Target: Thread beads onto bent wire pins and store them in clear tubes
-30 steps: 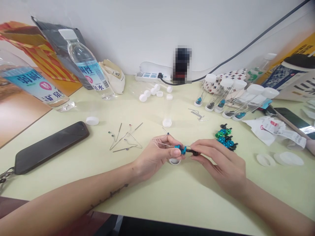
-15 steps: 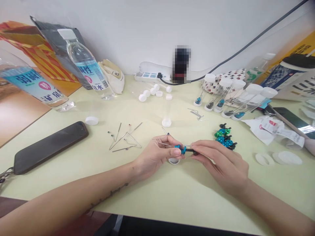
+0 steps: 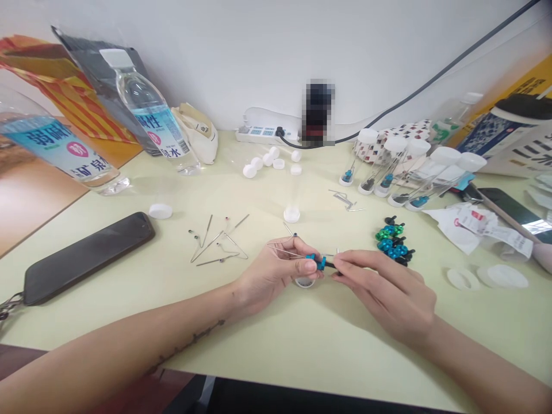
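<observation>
Fingertips of the left hand (image 3: 276, 276) pinched a small blue-and-black plastic piece (image 3: 319, 262) on thin steel wire (image 3: 288, 252), while the right hand (image 3: 388, 293) pinched its black end. It seemed light and stiff, best held by the blue body. Its long axis lay across the bench (image 3: 259, 328), wire pointing left, above a white cap (image 3: 304, 283).

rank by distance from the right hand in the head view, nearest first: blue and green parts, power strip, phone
From the right hand:
1. Blue and green parts, just beyond it on the table
2. Power strip, back against the wall, to its left
3. Phone, far left on the table
</observation>
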A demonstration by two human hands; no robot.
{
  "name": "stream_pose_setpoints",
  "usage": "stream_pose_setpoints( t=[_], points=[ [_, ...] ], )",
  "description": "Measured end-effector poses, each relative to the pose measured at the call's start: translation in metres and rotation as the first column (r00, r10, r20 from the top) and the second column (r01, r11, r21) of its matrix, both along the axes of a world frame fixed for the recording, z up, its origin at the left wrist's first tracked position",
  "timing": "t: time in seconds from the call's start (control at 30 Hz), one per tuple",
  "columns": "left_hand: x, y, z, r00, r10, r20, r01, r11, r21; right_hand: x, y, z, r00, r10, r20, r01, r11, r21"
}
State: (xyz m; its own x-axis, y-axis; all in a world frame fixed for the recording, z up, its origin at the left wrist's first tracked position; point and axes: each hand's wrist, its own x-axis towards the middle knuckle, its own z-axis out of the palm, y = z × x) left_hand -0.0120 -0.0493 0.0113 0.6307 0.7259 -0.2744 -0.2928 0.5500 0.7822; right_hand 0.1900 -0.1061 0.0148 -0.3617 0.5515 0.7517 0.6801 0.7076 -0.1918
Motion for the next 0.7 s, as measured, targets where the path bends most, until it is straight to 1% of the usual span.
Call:
stream_pose_setpoints(
  t=[0.23,0.37,0.57,0.7],
  points=[
    [-0.0004,-0.0006,-0.0034,1.0,-0.006,0.023,0.006,1.0,-0.002,-0.0032,0.0003,0.0016,0.999,0.009,-0.047,-0.009,1.0,0.007],
    [-0.0004,-0.0004,-0.0019,1.0,0.0,0.017,0.0,1.0,-0.011,-0.0031,-0.0009,0.0005,0.997,-0.002,-0.08,-0.001,1.0,-0.03],
    [-0.0008,0.0001,-0.0002,1.0,-0.009,0.01,0.009,1.0,-0.014,0.0015,-0.0013,-0.0044,0.999,0.027,-0.02,-0.027,1.0,0.008],
    [-0.0002,-0.0005,0.0,1.0,0.003,0.004,-0.003,1.0,-0.006,-0.0027,0.0,0.0007,0.999,0.012,-0.051,-0.012,1.0,-0.011]
  ],
)
